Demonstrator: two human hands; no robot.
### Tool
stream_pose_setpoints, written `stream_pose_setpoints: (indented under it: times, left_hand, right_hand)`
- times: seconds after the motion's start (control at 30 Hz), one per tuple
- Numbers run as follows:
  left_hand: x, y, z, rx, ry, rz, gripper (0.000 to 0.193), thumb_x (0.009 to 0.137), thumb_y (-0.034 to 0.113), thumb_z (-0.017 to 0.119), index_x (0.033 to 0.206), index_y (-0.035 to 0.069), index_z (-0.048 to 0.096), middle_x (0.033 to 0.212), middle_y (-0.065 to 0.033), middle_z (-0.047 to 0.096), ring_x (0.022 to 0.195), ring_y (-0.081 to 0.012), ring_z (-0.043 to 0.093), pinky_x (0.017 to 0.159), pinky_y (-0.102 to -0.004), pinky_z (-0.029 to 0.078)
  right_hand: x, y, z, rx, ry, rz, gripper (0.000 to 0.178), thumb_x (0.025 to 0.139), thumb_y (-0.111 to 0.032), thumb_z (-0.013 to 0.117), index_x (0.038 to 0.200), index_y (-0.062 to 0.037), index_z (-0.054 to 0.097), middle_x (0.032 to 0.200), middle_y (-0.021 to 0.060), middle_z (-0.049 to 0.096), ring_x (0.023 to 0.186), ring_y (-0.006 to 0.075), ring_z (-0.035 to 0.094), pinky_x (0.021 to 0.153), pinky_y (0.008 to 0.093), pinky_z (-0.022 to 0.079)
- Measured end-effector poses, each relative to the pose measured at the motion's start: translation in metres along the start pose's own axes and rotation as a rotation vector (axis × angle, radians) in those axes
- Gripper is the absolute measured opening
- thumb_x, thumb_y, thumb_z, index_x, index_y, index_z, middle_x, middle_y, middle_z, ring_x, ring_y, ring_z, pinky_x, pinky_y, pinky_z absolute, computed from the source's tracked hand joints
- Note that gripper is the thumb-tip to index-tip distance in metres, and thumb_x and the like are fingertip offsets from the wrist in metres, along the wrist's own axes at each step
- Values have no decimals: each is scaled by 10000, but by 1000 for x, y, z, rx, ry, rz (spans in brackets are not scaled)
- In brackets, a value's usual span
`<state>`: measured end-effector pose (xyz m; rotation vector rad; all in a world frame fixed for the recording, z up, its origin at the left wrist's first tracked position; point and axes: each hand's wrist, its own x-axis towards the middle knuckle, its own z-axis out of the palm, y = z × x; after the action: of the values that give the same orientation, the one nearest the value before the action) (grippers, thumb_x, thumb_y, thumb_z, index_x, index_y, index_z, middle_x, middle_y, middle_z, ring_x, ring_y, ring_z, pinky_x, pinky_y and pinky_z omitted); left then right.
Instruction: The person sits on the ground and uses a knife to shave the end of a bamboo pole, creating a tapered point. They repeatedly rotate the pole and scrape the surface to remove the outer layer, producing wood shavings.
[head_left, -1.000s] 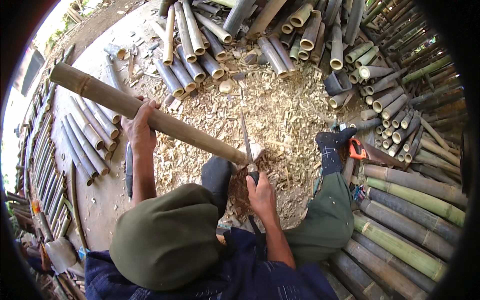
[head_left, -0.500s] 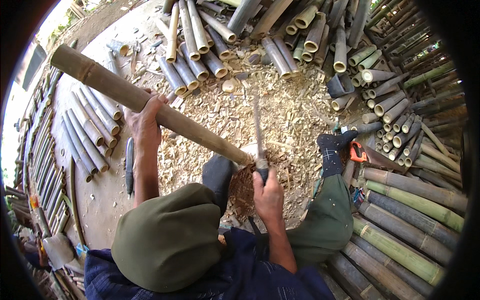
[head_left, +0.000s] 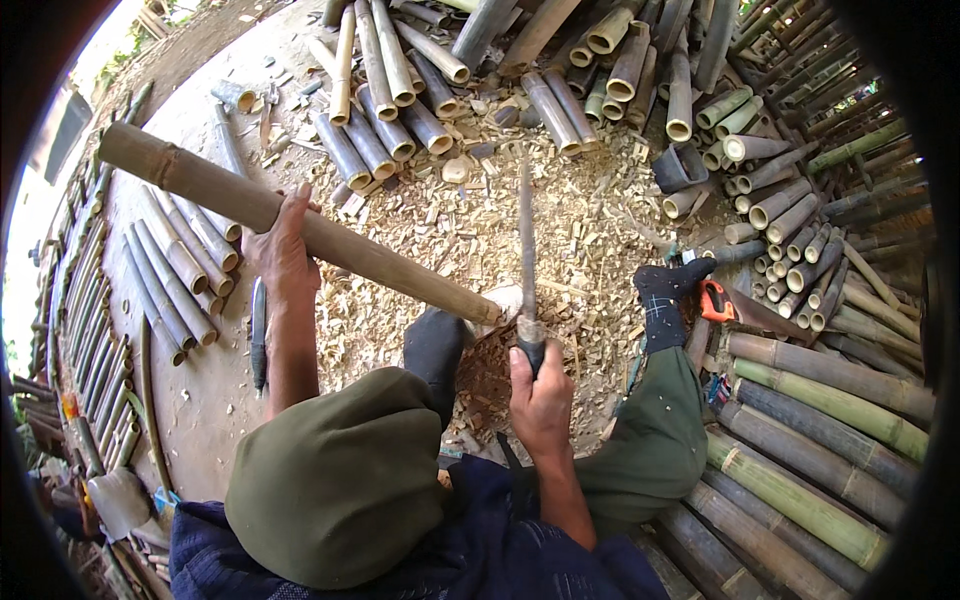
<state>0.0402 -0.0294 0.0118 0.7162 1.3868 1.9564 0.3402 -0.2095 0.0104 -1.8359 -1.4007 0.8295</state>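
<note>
My left hand (head_left: 283, 237) is closed around a long brown bamboo pole (head_left: 385, 268). The pole slants from the upper left down to a wooden block (head_left: 486, 360) between my feet, its lower end at the block's pale top. Closed on a black handle, my right hand (head_left: 541, 398) holds a machete (head_left: 527, 245) with its long narrow blade pointing away from me. The blade is just right of the pole's lower end, and a small gap seems to part them. My right fingers are partly hidden behind the handle.
Wood chips (head_left: 430, 225) cover the ground ahead. Cut bamboo tubes (head_left: 165, 265) lie at left, with more stacked at far right. A knife (head_left: 259, 335) lies by my left forearm. An orange-handled saw (head_left: 716, 301) rests beside my right foot (head_left: 662, 310). Thick bamboo poles (head_left: 830, 455) fill the lower right.
The pole's raised upper end has dropped slightly, with my left hand a little lower. My right hand has turned, and the machete blade stands a bit further right and more upright.
</note>
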Motion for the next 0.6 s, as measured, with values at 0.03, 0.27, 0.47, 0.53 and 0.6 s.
stream_pose_setpoints:
  times: [0.03, 0.27, 0.47, 0.53, 0.6]
  left_hand:
    - [0, 1, 0, 4, -6, 0, 389, 817, 81, 875, 1097, -19, 624, 852, -141, 697, 730, -240, 704, 681, -364, 578]
    - [7, -6, 28, -5, -94, 9, 402, 834, 67, 841, 1138, -19, 592, 888, -141, 694, 777, -247, 705, 709, -381, 578]
    - [8, 3, 0, -91, -219, -41, 410, 795, 25, 830, 1119, -23, 584, 955, -118, 671, 795, -235, 707, 741, -370, 581]
    - [7, 9, 7, -94, -245, -47, 418, 809, 31, 819, 1145, -25, 578, 964, -116, 665, 813, -244, 711, 756, -378, 586]
    - [4, 5, 12, -100, -301, -67, 428, 827, 52, 816, 1172, -19, 571, 975, -110, 660, 836, -250, 711, 778, -393, 586]
  right_hand:
    - [-1, -9, -1, 62, 56, -78, 291, 1015, -258, 646, 1074, -10, 506, 736, 230, 659, 686, 478, 665, 562, 526, 493]
    - [3, 134, 52, -355, -98, 153, 358, 1051, -347, 553, 1106, 6, 554, 844, 266, 699, 796, 534, 663, 691, 587, 496]
    - [7, -8, 4, 61, 64, -67, 329, 1061, -320, 553, 1125, 2, 547, 743, 190, 671, 662, 366, 694, 579, 489, 496]
    - [4, 13, 16, 30, 109, -103, 316, 1049, -305, 578, 1129, -1, 543, 761, 201, 662, 669, 353, 681, 579, 466, 510]
    - [0, 73, 49, -52, 36, 84, 350, 1028, -328, 613, 1121, 0, 532, 867, 285, 696, 778, 497, 687, 659, 554, 537]
